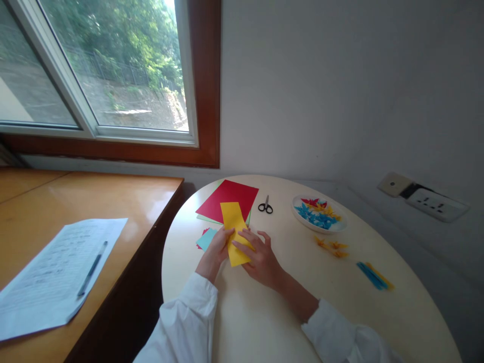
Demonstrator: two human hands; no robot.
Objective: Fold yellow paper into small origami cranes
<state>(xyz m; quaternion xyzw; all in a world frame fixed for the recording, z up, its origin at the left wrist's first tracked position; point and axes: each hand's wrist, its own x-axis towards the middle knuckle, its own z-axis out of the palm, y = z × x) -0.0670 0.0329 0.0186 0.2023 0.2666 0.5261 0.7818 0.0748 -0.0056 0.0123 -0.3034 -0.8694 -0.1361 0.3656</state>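
Observation:
A long yellow paper sheet (234, 222) lies on the round cream table (287, 302), its far end overlapping a red sheet (227, 199). My left hand (216, 252) grips the yellow sheet's left edge, thumb on top. My right hand (260, 257) lies on the sheet's right side, fingers spread flat and pressing it down. Both arms wear white sleeves.
Black scissors (265, 206) lie past my right hand. A white plate (302, 219) holds folded red, yellow and blue paper pieces. Small yellow folded pieces (333, 246) and blue-yellow strips (374, 275) lie right. A light-blue scrap (206, 239) sits left. A printed page with pen (60, 272) rests on the wooden desk.

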